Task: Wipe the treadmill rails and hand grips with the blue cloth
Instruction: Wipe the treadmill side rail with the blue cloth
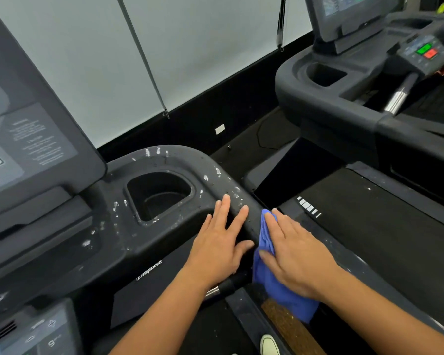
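Observation:
The treadmill's black right-hand rail [190,160] curves around a cup holder [159,196] and runs toward me; white flecks and droplets speckle it. My left hand [221,242] lies flat on the rail with fingers spread, holding nothing. My right hand [295,252] presses the blue cloth [274,290] against the rail's outer side, palm down, and the cloth hangs below the wrist. Below my left forearm a short black hand grip with a silver end [226,286] sticks out under the rail.
The console screen [23,139] rises at the left, with a control panel [36,331] at the lower left. A second treadmill [344,98] stands at the right, its belt [382,226] beyond my right hand. A shoe toe [268,345] shows at the bottom.

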`<state>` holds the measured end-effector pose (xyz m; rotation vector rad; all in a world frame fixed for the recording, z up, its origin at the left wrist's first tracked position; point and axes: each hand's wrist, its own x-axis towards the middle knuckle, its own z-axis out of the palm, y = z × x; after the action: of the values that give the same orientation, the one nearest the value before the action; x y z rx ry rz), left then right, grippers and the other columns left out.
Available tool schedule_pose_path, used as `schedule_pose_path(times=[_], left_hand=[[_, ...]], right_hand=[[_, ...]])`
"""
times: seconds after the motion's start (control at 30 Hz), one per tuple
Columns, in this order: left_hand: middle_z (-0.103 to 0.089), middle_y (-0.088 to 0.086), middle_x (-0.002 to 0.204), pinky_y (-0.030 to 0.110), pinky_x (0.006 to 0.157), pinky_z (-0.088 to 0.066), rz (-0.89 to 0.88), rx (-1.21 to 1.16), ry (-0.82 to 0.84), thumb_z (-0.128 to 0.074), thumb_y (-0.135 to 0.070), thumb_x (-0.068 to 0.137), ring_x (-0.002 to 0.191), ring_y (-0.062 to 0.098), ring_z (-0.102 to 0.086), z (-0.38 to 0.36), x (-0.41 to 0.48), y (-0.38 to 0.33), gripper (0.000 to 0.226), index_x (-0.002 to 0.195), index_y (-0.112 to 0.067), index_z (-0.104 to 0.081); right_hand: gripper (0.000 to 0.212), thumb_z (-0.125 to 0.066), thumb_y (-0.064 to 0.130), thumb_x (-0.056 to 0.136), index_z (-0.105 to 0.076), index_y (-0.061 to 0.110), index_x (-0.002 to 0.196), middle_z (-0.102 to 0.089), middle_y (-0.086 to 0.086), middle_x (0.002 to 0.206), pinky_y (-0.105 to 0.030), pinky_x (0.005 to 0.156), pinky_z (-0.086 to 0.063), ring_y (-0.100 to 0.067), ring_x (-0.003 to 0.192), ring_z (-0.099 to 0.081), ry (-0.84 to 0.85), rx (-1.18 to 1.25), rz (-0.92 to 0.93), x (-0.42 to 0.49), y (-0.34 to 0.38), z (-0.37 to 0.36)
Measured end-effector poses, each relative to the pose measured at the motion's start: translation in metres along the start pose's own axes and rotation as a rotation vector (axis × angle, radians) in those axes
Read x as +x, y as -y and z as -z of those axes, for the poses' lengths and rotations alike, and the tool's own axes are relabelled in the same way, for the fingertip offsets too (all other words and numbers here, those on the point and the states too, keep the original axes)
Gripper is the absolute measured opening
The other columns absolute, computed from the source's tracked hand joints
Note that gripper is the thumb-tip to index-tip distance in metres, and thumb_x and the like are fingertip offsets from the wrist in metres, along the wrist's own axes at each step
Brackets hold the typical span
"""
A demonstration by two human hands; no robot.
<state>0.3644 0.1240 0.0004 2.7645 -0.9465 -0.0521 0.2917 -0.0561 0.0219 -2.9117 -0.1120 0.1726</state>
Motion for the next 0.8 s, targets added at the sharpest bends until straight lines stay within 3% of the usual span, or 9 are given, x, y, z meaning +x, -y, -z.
schedule_pose_path(times=[0.13, 0.2, 0.3, 0.4, 0.47, 0.53, 0.63, 0.7, 0.8], left_hand=[[-0.016, 0.014, 0.158, 0.041, 0.111, -0.027, 0.007, 0.028, -0.041, -0.033, -0.046, 0.085, 0.143, 0.03, -0.023, 0.007, 0.003, 0.003, 0.065, 0.148, -0.029, -0.03], [-0.02, 0.013, 0.157, 0.041, 0.111, -0.029, -0.012, 0.041, -0.041, -0.042, -0.043, 0.087, 0.142, 0.029, -0.027, 0.009, 0.003, 0.005, 0.063, 0.148, -0.028, -0.031], [-0.025, 0.009, 0.156, 0.041, 0.11, -0.032, -0.031, 0.066, -0.039, -0.041, -0.054, 0.085, 0.141, 0.026, -0.031, 0.01, 0.002, 0.012, 0.069, 0.147, -0.027, -0.03], [-0.027, 0.005, 0.156, 0.042, 0.11, -0.033, -0.044, 0.064, -0.024, -0.041, -0.057, 0.084, 0.141, 0.024, -0.031, 0.011, 0.003, 0.019, 0.074, 0.147, -0.021, -0.031], [-0.028, 0.007, 0.155, 0.044, 0.11, -0.03, -0.04, 0.085, -0.042, -0.047, -0.055, 0.084, 0.139, 0.026, -0.033, 0.013, 0.004, 0.026, 0.075, 0.146, -0.015, -0.034], [-0.027, 0.01, 0.155, 0.041, 0.11, -0.022, 0.006, 0.106, -0.085, -0.055, -0.051, 0.085, 0.141, 0.027, -0.029, 0.014, 0.005, 0.034, 0.075, 0.146, -0.012, -0.034], [-0.019, 0.008, 0.157, 0.037, 0.114, -0.009, 0.079, 0.115, -0.083, -0.053, -0.052, 0.088, 0.144, 0.019, -0.006, 0.016, 0.006, 0.048, 0.076, 0.149, -0.015, -0.027], [-0.015, 0.007, 0.158, 0.036, 0.115, -0.004, 0.095, 0.136, -0.063, -0.049, -0.053, 0.09, 0.144, 0.019, 0.0, 0.016, 0.007, 0.053, 0.075, 0.15, -0.015, -0.024], [-0.015, 0.007, 0.158, 0.038, 0.115, -0.003, 0.098, 0.171, -0.041, -0.04, -0.055, 0.091, 0.146, 0.023, 0.001, 0.013, 0.005, 0.055, 0.074, 0.15, -0.014, -0.022]], right_hand=[[0.073, -0.011, 0.054, 0.095, -0.01, 0.006, 0.151, -0.017, -0.013, 0.157, -0.04, 0.115, -0.024, -0.027, 0.143, -0.02, -0.015, 0.05, -0.059, 0.036, 0.012, 0.002], [0.076, -0.008, 0.054, 0.092, -0.021, 0.005, 0.149, -0.024, -0.015, 0.155, -0.046, 0.112, -0.031, -0.032, 0.141, -0.026, -0.014, -0.055, 0.036, 0.032, 0.015, 0.001], [0.07, -0.022, 0.052, 0.092, -0.041, 0.006, 0.142, -0.039, -0.014, 0.148, -0.048, 0.104, -0.04, -0.033, 0.134, -0.041, -0.04, -0.114, 0.11, 0.011, 0.003, -0.004], [0.086, 0.002, 0.063, 0.087, -0.011, 0.009, 0.151, -0.014, -0.012, 0.158, -0.045, 0.115, -0.026, -0.029, 0.145, -0.018, 0.017, -0.021, 0.06, 0.015, -0.002, -0.001], [0.084, -0.002, 0.061, 0.088, -0.005, 0.007, 0.151, -0.012, -0.014, 0.158, -0.042, 0.115, -0.023, -0.028, 0.145, -0.016, 0.0, 0.018, -0.029, 0.031, 0.005, -0.003], [0.078, -0.011, 0.055, 0.092, -0.011, 0.003, 0.15, -0.018, -0.018, 0.156, -0.043, 0.112, -0.028, -0.031, 0.142, -0.022, -0.011, 0.009, -0.08, 0.043, 0.016, -0.001], [0.074, -0.021, 0.048, 0.087, -0.04, 0.0, 0.14, -0.04, -0.022, 0.145, -0.05, 0.101, -0.043, -0.038, 0.13, -0.043, -0.034, -0.12, 0.068, 0.037, 0.018, -0.001], [0.07, -0.031, 0.047, 0.084, -0.05, 0.003, 0.135, -0.047, -0.018, 0.141, -0.049, 0.098, -0.043, -0.037, 0.127, -0.048, -0.064, -0.159, 0.129, 0.024, 0.008, -0.004], [0.077, -0.02, 0.053, 0.087, -0.028, 0.005, 0.147, -0.026, -0.015, 0.154, -0.046, 0.109, -0.03, -0.034, 0.14, -0.03, -0.036, -0.061, 0.075, 0.022, 0.007, 0.0]])
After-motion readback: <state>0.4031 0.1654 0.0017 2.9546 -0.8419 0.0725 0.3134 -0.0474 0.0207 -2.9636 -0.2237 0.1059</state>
